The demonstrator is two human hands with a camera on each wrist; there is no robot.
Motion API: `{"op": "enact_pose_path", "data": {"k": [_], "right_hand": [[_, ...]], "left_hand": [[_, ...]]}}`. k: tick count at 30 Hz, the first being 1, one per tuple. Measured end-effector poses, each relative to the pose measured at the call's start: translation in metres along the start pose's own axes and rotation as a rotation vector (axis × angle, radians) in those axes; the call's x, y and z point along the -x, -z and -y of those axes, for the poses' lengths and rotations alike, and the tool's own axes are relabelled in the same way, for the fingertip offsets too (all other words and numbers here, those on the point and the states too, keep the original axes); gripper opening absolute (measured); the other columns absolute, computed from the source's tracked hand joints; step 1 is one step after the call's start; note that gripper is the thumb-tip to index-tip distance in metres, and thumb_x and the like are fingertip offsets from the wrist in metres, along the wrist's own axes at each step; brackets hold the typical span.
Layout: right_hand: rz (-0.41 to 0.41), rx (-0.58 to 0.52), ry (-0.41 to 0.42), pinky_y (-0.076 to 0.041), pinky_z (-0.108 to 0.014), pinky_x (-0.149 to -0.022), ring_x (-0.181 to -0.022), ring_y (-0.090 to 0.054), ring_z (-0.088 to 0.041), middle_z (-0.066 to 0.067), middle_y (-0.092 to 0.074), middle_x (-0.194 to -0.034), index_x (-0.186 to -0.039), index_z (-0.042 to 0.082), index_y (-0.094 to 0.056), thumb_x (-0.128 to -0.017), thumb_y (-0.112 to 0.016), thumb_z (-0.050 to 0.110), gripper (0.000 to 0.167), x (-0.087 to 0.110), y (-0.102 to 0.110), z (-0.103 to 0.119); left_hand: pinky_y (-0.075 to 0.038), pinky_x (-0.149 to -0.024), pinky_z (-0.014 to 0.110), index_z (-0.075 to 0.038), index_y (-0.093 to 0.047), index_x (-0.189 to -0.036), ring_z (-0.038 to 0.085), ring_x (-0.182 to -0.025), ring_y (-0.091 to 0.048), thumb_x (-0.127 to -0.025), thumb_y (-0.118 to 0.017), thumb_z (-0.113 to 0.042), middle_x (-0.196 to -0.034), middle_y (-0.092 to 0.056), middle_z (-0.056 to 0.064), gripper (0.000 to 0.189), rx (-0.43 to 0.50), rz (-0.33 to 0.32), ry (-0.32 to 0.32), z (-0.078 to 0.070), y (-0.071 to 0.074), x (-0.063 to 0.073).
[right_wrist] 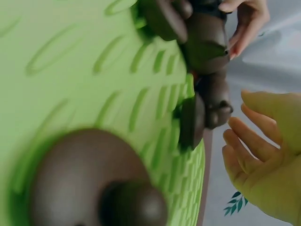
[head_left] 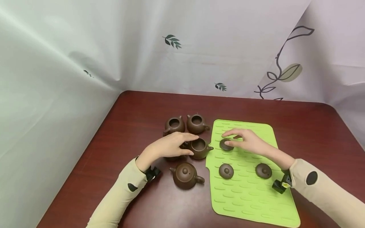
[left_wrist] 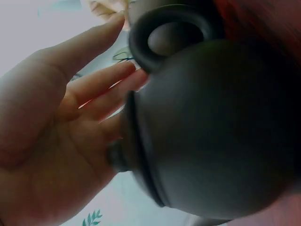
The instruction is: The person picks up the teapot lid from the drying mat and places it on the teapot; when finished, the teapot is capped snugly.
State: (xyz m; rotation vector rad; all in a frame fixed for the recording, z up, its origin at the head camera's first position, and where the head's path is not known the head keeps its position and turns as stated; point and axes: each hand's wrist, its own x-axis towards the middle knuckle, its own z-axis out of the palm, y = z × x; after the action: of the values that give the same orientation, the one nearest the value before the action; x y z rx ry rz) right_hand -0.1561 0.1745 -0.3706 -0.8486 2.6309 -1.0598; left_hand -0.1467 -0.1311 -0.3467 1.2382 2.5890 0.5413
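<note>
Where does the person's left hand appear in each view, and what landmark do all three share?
Head: the left hand is just below centre.
Left wrist: large, along the left side.
Right wrist: at the top edge, right of centre.
Shared landmark: the white leaf-printed sheet.

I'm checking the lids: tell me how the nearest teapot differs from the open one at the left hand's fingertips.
The nearest teapot wears a lid; the open teapot has none on. In the head view, the nearest teapot's spout points left, the open teapot's right. Both are brown and upright.
</note>
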Motion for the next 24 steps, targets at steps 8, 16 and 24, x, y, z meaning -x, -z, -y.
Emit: {"op": "enact_pose_path", "data": {"k": [8, 16, 24], "right_hand": [[-0.001, 0.101, 0.087, -0.051, -0.039, -0.084, -0.110, -0.057, -0.025, -0.007, -0.063, -0.119, -0.117, 0.007, -0.064, -0.082, -0.072, 0.014, 0.036, -0.001, -0.004, -0.018], [0.147, -0.093, -0.016, -0.048, -0.036, -0.091, -0.116, -0.055, -0.027, -0.004, -0.064, -0.117, -0.103, 0.016, -0.072, -0.082, -0.073, 0.023, 0.022, -0.007, -0.002, -0.033], [0.139, -0.084, -0.002, -0.048, -0.037, -0.091, -0.112, -0.057, -0.024, -0.001, -0.066, -0.112, -0.098, 0.021, -0.073, -0.080, -0.074, 0.026, 0.019, -0.013, -0.003, -0.034]], "left_hand": [[-0.043, -0.097, 0.031, -0.005, -0.046, -0.138, 0.016, -0.122, -0.050, -0.089, -0.065, -0.029, -0.135, -0.053, 0.007, 0.057, -0.012, 0.023, 0.043, -0.003, -0.003, -0.003], [-0.049, -0.088, 0.031, -0.008, -0.055, -0.131, 0.012, -0.111, -0.058, -0.083, -0.071, -0.031, -0.125, -0.061, 0.004, 0.056, -0.041, -0.043, 0.090, -0.001, -0.009, -0.007], [-0.049, -0.085, 0.032, -0.015, -0.059, -0.127, 0.010, -0.107, -0.059, -0.079, -0.072, -0.039, -0.122, -0.062, -0.002, 0.055, -0.070, -0.091, 0.160, 0.000, -0.012, -0.007]]}}
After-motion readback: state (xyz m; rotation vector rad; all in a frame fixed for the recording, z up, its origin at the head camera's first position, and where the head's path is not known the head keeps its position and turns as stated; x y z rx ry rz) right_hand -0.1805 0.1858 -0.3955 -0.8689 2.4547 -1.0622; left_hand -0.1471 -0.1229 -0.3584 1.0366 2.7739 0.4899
